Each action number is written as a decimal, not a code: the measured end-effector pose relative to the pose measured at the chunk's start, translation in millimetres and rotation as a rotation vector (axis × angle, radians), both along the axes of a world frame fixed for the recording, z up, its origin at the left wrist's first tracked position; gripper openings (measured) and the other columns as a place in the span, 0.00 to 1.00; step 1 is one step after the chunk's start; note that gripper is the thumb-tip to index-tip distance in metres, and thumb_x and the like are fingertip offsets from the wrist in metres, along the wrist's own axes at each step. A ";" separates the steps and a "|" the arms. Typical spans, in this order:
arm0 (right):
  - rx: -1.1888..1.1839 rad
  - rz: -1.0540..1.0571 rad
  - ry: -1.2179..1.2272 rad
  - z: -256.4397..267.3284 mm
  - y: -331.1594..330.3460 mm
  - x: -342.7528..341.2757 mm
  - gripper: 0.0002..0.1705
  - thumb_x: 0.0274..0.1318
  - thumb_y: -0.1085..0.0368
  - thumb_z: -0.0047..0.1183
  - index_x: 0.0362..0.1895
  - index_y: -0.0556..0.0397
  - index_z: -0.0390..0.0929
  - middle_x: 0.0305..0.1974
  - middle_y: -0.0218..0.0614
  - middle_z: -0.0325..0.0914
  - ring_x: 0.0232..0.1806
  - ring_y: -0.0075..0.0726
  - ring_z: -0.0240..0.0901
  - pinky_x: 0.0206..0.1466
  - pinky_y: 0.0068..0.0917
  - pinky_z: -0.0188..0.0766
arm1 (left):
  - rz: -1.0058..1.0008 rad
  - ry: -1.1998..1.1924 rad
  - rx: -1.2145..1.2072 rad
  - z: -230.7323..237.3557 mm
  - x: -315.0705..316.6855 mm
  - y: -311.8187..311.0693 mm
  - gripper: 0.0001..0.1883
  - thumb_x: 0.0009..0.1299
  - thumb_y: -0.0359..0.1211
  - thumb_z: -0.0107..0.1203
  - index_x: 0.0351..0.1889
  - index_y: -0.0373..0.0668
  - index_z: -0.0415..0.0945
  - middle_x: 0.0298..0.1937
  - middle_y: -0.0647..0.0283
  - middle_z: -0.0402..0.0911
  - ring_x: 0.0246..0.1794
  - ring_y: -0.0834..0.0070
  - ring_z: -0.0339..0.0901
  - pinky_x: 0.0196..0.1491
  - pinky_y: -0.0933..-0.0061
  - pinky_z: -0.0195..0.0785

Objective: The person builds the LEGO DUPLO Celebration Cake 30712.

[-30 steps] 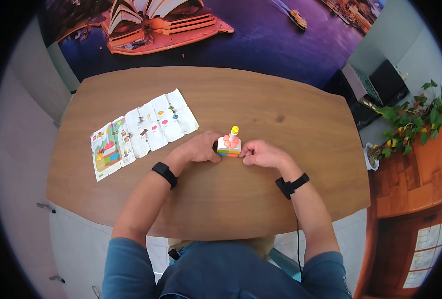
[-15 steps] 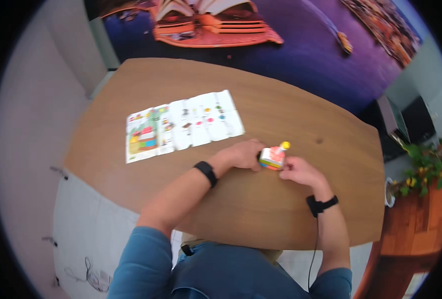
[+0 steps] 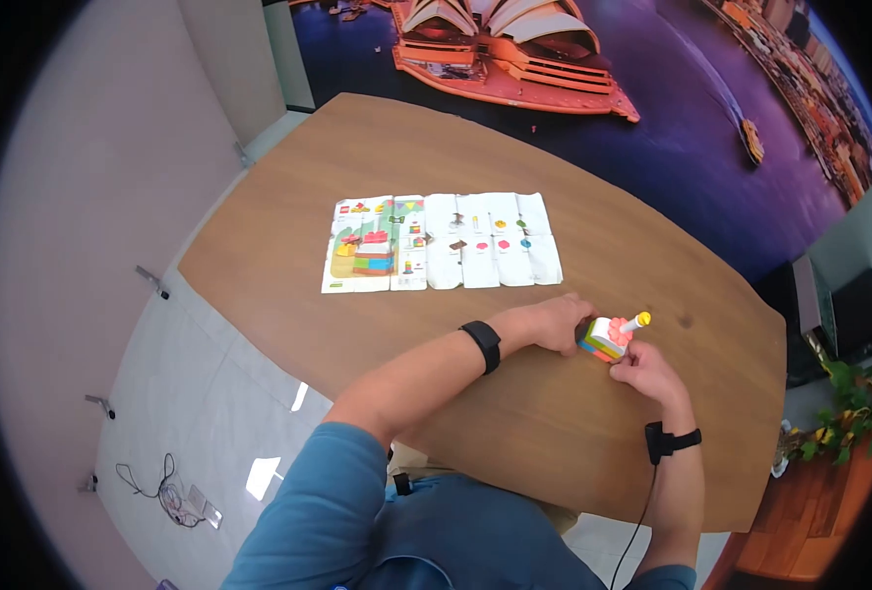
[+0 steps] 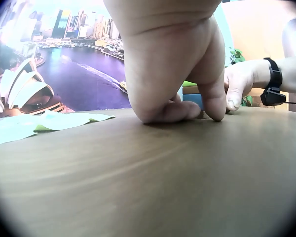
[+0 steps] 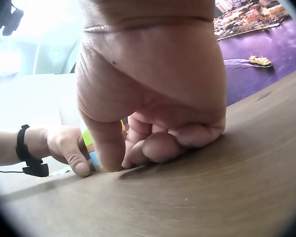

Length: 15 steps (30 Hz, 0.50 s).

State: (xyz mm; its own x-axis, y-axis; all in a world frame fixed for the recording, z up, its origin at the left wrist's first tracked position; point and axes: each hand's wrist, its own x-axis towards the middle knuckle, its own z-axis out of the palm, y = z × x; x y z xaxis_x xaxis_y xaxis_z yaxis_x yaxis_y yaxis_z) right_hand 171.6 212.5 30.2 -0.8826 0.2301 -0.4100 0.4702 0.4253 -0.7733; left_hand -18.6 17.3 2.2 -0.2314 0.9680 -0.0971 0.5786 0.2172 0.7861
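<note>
A small toy-brick cake (image 3: 601,341) stands on the wooden table, near its right side in the head view. Its base is layered in blue, orange and green, with a white rounded block, a pink flower piece and a yellow-tipped candle (image 3: 640,322) above. My left hand (image 3: 557,323) grips it from the left, fingers curled low against the tabletop. From the other side my right hand (image 3: 654,374) holds it with thumb and bent fingers. Both wrist views show the coloured bricks (image 4: 191,94) only in part, mostly hidden behind the hands.
A creased printed instruction sheet (image 3: 441,275) lies flat on the table (image 3: 436,344), left of and beyond the hands. Past the table's right end grows a leafy plant (image 3: 844,418). Cables (image 3: 168,497) lie on the floor at left.
The head view has swung left, so table, sheet and hands appear farther right and rotated. Both hands stay at the sides of the brick cake.
</note>
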 end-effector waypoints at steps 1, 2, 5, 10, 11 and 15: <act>-0.002 0.011 0.002 -0.5 -0.3 0.4 0.12 0.55 0.69 0.65 0.43 0.58 0.83 0.32 0.22 0.77 0.33 0.18 0.72 0.38 0.24 0.70 | 0.011 0.002 -0.002 -5.3 0.4 -4.9 0.37 0.58 0.33 0.72 0.69 0.40 0.77 0.60 0.48 0.78 0.63 0.51 0.78 0.63 0.58 0.76; 0.008 0.005 -0.004 -1.1 0.2 1.4 0.12 0.55 0.70 0.65 0.44 0.58 0.83 0.33 0.22 0.78 0.34 0.18 0.72 0.39 0.24 0.70 | 0.063 0.049 0.062 -10.9 1.1 -9.5 0.35 0.60 0.32 0.71 0.69 0.39 0.77 0.60 0.49 0.78 0.63 0.51 0.78 0.63 0.58 0.76; -0.007 -0.005 0.001 -4.4 2.6 2.7 0.12 0.56 0.70 0.65 0.45 0.58 0.83 0.33 0.21 0.78 0.34 0.18 0.72 0.39 0.23 0.70 | 0.192 0.232 0.057 -15.1 -8.7 -19.9 0.31 0.65 0.31 0.67 0.69 0.39 0.76 0.60 0.50 0.79 0.63 0.52 0.78 0.64 0.56 0.75; 0.007 0.000 0.007 -5.5 5.0 3.8 0.11 0.56 0.69 0.66 0.43 0.57 0.84 0.33 0.21 0.77 0.34 0.17 0.71 0.40 0.23 0.70 | 0.390 0.608 -0.092 15.8 -34.9 -43.6 0.29 0.71 0.42 0.64 0.69 0.42 0.76 0.67 0.50 0.77 0.73 0.51 0.71 0.69 0.40 0.68; 0.019 -0.003 0.008 -5.5 5.2 4.5 0.11 0.56 0.69 0.67 0.43 0.57 0.84 0.33 0.20 0.77 0.35 0.17 0.71 0.40 0.23 0.70 | 0.393 0.609 -0.090 17.1 -35.6 -46.1 0.29 0.71 0.42 0.64 0.69 0.42 0.76 0.67 0.50 0.77 0.73 0.51 0.71 0.69 0.40 0.68; 0.022 -0.020 0.023 -11.4 8.9 7.8 0.11 0.57 0.69 0.67 0.43 0.57 0.84 0.33 0.19 0.76 0.35 0.17 0.71 0.41 0.23 0.70 | 0.371 0.647 -0.313 7.5 -31.4 -46.4 0.41 0.80 0.60 0.52 0.80 0.40 0.65 0.85 0.46 0.60 0.85 0.46 0.55 0.77 0.27 0.56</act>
